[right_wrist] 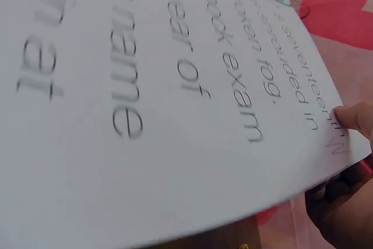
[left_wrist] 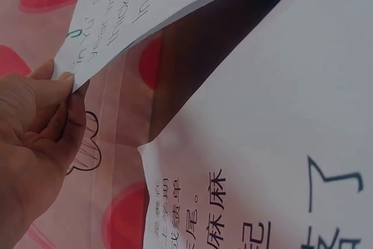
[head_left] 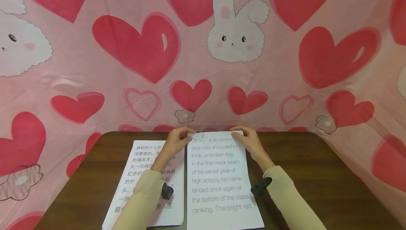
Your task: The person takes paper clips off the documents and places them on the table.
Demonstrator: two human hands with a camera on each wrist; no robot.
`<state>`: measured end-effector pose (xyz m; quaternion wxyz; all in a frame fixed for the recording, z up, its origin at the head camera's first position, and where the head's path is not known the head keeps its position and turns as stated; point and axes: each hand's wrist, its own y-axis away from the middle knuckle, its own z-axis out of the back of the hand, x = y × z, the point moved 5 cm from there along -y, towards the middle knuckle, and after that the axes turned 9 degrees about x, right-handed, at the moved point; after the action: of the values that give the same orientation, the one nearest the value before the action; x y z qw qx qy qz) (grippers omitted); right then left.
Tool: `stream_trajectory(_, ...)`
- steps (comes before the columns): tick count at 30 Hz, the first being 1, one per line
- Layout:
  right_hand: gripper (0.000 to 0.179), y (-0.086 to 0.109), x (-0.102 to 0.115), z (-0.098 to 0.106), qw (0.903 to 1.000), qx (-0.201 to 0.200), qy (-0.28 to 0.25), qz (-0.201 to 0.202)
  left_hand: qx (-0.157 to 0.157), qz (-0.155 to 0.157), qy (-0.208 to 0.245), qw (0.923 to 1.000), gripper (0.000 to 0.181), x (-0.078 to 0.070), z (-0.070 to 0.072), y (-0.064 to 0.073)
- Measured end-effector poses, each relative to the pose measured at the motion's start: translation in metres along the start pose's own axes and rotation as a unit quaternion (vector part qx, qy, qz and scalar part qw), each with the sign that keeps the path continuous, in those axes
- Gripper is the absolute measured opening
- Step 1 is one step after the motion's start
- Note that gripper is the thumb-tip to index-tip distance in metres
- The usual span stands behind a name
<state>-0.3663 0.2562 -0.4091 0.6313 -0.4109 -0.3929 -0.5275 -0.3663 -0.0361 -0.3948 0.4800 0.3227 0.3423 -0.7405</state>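
Worktop beneath left grip and right grip. Clamped by both at top corners: English pages, far edge seemingly raised. Beside left grip, nearer: Chinese pages. Likely lifting or straightening; next, keep pinches even, edge level.

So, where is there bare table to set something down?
Bare table shows between the right sleeve and the table's right edge, and between its left edge and the Chinese sheets. Crowded: the middle, with those, the English sheets and left sleeve.
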Motion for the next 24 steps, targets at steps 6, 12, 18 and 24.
stream_trajectory(6, 0.035, 0.001, -0.006, -0.002, 0.9959, -0.026, -0.075, -0.042, 0.009, 0.001, 0.006, 0.9999, 0.026, -0.001, -0.001, 0.001)
stream_trajectory(12, 0.037, 0.001, -0.012, 0.005, 0.9900, -0.059, -0.111, -0.064, 0.005, -0.005, 0.001, 1.0000, 0.025, 0.001, 0.001, 0.001)
stream_trajectory(18, 0.036, 0.004, -0.014, 0.018, 0.9905, -0.063, -0.113, -0.047, -0.005, -0.004, 0.000, 1.0000, 0.025, 0.004, 0.001, 0.000)
stream_trajectory(24, 0.041, 0.005, -0.019, 0.040, 0.9978, -0.052, -0.036, -0.016, -0.018, 0.003, 0.009, 0.9998, 0.024, 0.005, 0.000, 0.001)
